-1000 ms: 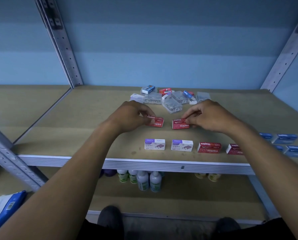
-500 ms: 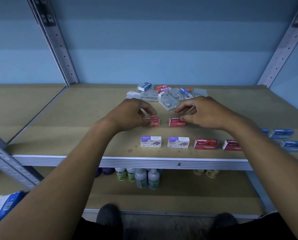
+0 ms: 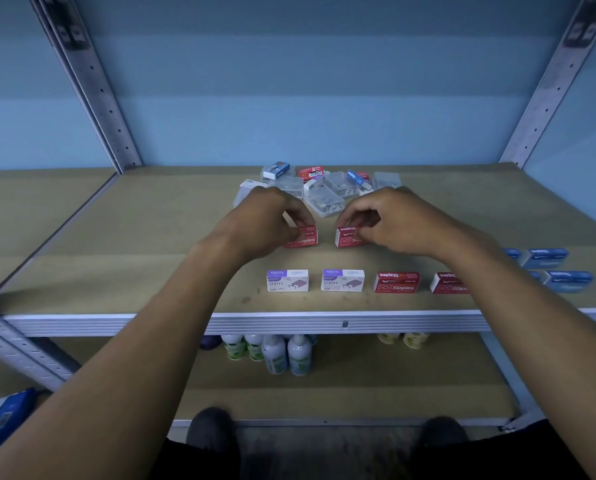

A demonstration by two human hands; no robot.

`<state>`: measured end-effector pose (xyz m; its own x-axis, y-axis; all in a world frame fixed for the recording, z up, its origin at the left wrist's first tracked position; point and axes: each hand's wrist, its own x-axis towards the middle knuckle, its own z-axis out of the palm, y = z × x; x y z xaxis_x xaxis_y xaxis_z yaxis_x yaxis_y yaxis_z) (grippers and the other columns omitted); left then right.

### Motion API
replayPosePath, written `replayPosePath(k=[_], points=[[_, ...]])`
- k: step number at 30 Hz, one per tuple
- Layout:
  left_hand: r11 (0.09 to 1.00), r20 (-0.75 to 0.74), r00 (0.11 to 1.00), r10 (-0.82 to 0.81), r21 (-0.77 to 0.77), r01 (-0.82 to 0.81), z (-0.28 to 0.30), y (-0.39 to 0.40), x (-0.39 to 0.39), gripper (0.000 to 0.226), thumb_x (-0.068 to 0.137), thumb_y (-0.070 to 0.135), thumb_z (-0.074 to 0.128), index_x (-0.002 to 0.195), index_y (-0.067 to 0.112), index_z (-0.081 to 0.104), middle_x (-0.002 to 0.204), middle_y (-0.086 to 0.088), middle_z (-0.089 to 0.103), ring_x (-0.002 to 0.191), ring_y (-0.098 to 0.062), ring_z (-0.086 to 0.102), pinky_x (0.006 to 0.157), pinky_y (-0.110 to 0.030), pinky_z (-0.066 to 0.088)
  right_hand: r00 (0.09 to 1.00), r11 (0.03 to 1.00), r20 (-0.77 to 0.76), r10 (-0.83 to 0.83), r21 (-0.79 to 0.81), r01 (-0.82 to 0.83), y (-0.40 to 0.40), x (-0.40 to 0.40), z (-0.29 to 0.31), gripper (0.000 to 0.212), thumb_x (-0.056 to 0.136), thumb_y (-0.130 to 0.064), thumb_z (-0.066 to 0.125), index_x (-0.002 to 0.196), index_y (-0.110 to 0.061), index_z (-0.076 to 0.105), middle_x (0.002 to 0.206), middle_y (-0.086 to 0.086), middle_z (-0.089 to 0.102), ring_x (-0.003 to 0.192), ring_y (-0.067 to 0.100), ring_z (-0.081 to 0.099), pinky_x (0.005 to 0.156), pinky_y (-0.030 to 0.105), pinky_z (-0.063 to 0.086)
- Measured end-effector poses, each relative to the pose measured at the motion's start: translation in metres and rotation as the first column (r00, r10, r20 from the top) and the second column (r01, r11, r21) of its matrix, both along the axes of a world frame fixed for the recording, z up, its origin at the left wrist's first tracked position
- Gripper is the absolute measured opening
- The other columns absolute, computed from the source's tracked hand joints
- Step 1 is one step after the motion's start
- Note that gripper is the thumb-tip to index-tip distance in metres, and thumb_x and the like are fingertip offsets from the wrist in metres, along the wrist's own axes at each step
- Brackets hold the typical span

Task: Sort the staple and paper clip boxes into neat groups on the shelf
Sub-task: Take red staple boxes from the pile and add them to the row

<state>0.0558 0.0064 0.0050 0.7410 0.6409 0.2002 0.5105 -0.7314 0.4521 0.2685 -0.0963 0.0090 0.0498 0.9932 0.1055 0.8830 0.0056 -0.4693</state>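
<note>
Lower shelf: white bottles (image 3: 286,355) with green labels stand in a cluster under the near edge; two yellowish pots (image 3: 403,339) sit to their right.
Near left corner: a blue and white packet (image 3: 2,415), partly cut off by the picture edge.
Shelf: brown board with a pale metal front lip (image 3: 116,320).
Near row, left: two white and purple staple boxes (image 3: 288,280) stand side by side, a small gap between them.
Near row, middle: a red staple box (image 3: 396,282) just right of the white pair; a second red box (image 3: 445,283) further right, partly hidden by the right forearm.
Near row, right: blue boxes (image 3: 545,258) grouped at the right end of the shelf, blurred.
Left hand (image 3: 265,220): fingers curled, thumb and fingertips pinching the left red Staples box (image 3: 305,237), which sits on the shelf behind the white pair.
Right hand (image 3: 393,220): fingers curled, pinching the right red Staples box (image 3: 346,237), also on the shelf.
Spacing: the two held boxes sit side by side, apart, label sides facing the viewer.
Far pile: an unsorted heap (image 3: 324,188) of clear paper clip boxes with small blue, red and white boxes among them, just behind the hands and near the back of the shelf.
Uprights: perforated metal posts (image 3: 95,84) rise at the far left and far right.
Back: blue wall (image 3: 307,98).
</note>
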Motion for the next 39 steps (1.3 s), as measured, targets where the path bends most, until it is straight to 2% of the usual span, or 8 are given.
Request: replayPosePath(k=[7, 10, 18, 22, 24, 27, 32, 39], points=[[0.999, 0.047, 0.998, -0.041, 0.018, 0.04, 0.01, -0.017, 0.021, 0.024, 0.082, 0.008, 0.071, 0.099, 0.024, 0.077, 0.09, 0.012, 0.071, 0.067, 0.0, 0.061, 0.061, 0.002, 0.039, 0.999, 0.998, 0.0, -0.052, 0.025, 0.052, -0.025, 0.021, 0.011, 0.033, 0.084, -0.007, 0.068, 0.097, -0.036, 0.077, 0.094, -0.013, 0.075, 0.086, -0.001, 0.068, 0.081, 0.015, 0.053], [0.998, 0.056, 0.996, -0.068, 0.02, 0.067, 0.012, -0.023, 0.03, 0.023, 0.082, 0.008, 0.072, 0.099, 0.023, 0.077, 0.092, 0.012, 0.071, 0.07, 0.002, 0.061, 0.061, 0.003, 0.038, 0.997, 0.996, -0.005, -0.08, 0.025, 0.08, -0.037, 0.031, 0.014, 0.034, 0.084, -0.007, 0.068, 0.1, -0.036, 0.077, 0.092, -0.014, 0.075, 0.084, -0.003, 0.067, 0.076, 0.01, 0.051], [0.992, 0.069, 0.99, -0.124, -0.017, 0.125, 0.016, -0.04, 0.054, 0.024, 0.082, 0.01, 0.072, 0.099, 0.025, 0.077, 0.094, 0.015, 0.074, 0.075, 0.002, 0.064, 0.063, -0.002, 0.044, 0.994, 0.993, 0.006, -0.111, 0.042, 0.111, -0.066, 0.049, 0.019, 0.031, 0.085, -0.009, 0.071, 0.099, -0.037, 0.077, 0.089, -0.019, 0.074, 0.083, -0.009, 0.065, 0.078, 0.016, 0.054], [0.988, 0.065, 0.986, -0.153, -0.021, 0.155, 0.015, -0.049, 0.065, 0.023, 0.082, 0.009, 0.072, 0.1, 0.023, 0.077, 0.094, 0.012, 0.074, 0.077, -0.005, 0.066, 0.061, 0.0, 0.043, 0.991, 0.991, 0.002, -0.131, 0.033, 0.131, -0.075, 0.059, 0.019, 0.033, 0.085, -0.007, 0.072, 0.099, -0.035, 0.078, 0.089, -0.02, 0.073, 0.082, -0.012, 0.064, 0.068, 0.005, 0.049], [0.986, 0.062, 0.985, -0.163, -0.018, 0.165, 0.014, -0.052, 0.071, 0.024, 0.082, 0.008, 0.073, 0.1, 0.023, 0.077, 0.093, 0.012, 0.073, 0.075, -0.005, 0.065, 0.058, 0.001, 0.039, 0.99, 0.99, -0.007, -0.142, 0.016, 0.142, -0.078, 0.063, 0.018, 0.034, 0.084, -0.005, 0.072, 0.098, -0.035, 0.078, 0.088, -0.019, 0.074, 0.08, -0.012, 0.064, 0.067, 0.004, 0.049], [0.983, 0.052, 0.983, -0.178, -0.032, 0.18, 0.012, -0.055, 0.078, 0.024, 0.082, 0.009, 0.074, 0.101, 0.022, 0.077, 0.095, 0.012, 0.074, 0.071, 0.002, 0.062, 0.057, 0.002, 0.038, 0.989, 0.989, -0.002, -0.148, -0.027, 0.148, -0.081, 0.069, 0.017, 0.034, 0.085, -0.005, 0.072, 0.096, -0.037, 0.076, 0.089, -0.017, 0.075, 0.08, -0.012, 0.065, 0.066, 0.006, 0.05], [0.972, 0.046, 0.972, -0.231, -0.03, 0.232, 0.007, -0.058, 0.086, 0.023, 0.083, 0.008, 0.073, 0.102, 0.018, 0.077, 0.096, 0.009, 0.073, 0.067, 0.023, 0.053, 0.06, 0.003, 0.039, 0.989, 0.986, 0.015, -0.149, -0.075, 0.149, -0.085, 0.074, 0.013, 0.033, 0.085, -0.006, 0.072, 0.1, -0.035, 0.077, 0.092, -0.016, 0.075, 0.082, -0.013, 0.065, 0.068, 0.007, 0.051], [0.961, 0.013, 0.961, -0.277, -0.019, 0.278, 0.001, -0.058, 0.093, 0.021, 0.083, 0.009, 0.072, 0.101, 0.019, 0.077, 0.095, 0.008, 0.075, 0.068, 0.024, 0.053, 0.06, 0.003, 0.038, 0.989, 0.985, -0.008, -0.148, -0.09, 0.147, -0.088, 0.076, 0.012, 0.034, 0.086, -0.005, 0.072, 0.101, -0.035, 0.077, 0.092, -0.018, 0.074, 0.082, -0.014, 0.065, 0.073, 0.015, 0.054]])
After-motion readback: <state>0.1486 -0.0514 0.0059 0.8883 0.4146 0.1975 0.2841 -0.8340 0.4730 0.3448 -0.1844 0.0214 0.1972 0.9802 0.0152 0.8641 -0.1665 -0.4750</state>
